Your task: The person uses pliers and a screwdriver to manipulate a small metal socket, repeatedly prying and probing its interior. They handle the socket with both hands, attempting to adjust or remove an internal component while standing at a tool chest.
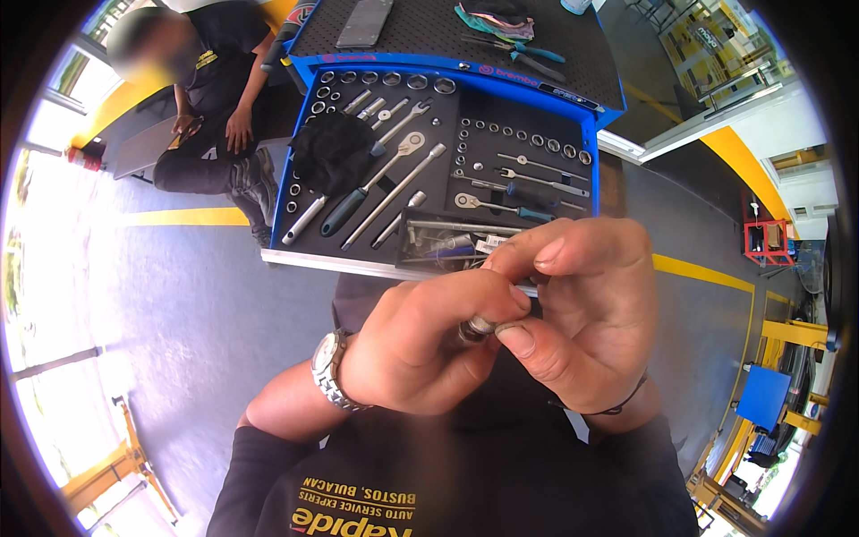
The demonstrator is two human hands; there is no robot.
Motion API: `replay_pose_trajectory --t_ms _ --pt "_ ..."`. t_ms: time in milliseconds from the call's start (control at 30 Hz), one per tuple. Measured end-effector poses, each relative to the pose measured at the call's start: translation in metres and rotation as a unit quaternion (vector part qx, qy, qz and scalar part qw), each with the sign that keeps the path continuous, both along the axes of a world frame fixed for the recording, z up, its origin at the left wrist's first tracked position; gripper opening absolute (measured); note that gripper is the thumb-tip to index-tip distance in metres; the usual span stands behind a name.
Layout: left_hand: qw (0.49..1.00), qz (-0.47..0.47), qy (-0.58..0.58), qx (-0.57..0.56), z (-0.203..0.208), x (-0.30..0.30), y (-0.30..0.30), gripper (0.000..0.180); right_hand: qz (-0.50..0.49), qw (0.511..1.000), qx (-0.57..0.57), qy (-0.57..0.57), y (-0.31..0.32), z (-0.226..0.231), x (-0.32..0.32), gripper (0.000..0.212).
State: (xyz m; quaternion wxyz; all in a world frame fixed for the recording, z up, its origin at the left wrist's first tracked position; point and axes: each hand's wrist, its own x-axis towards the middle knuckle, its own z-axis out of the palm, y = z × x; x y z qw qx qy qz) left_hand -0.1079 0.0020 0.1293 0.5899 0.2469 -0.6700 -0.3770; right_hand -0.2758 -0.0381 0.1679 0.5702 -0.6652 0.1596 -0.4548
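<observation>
In front of my chest, my left hand is closed round a small, shiny metal cylinder. Only a short part of it shows between the fingers, so its exact kind cannot be told. My right hand meets the left one, its fingers curled and its thumb tip pressed at the cylinder's right end. One right finger passes behind my left hand, where its tip is hidden. Beyond both hands, an open drawer holds sockets, ratchets and extension bars in dark foam.
A black cloth lies over the drawer's left tools; a clear box of small parts sits at its front. On the blue cabinet's top are a phone, pliers and a rag. A person sits at the left.
</observation>
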Motion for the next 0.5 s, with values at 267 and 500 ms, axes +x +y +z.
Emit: replay_pose_trajectory --t_ms 267,500 --pt "1.0 -0.002 0.008 -0.003 -0.0035 0.0021 0.0006 0.046 0.006 1.0 0.017 0.012 0.001 0.0023 0.0012 0.047" --pt "0.995 -0.033 0.076 0.063 -0.0071 0.0029 -0.0016 0.041 -0.032 0.999 -0.008 0.002 0.0017 -0.0054 -0.0034 0.041"
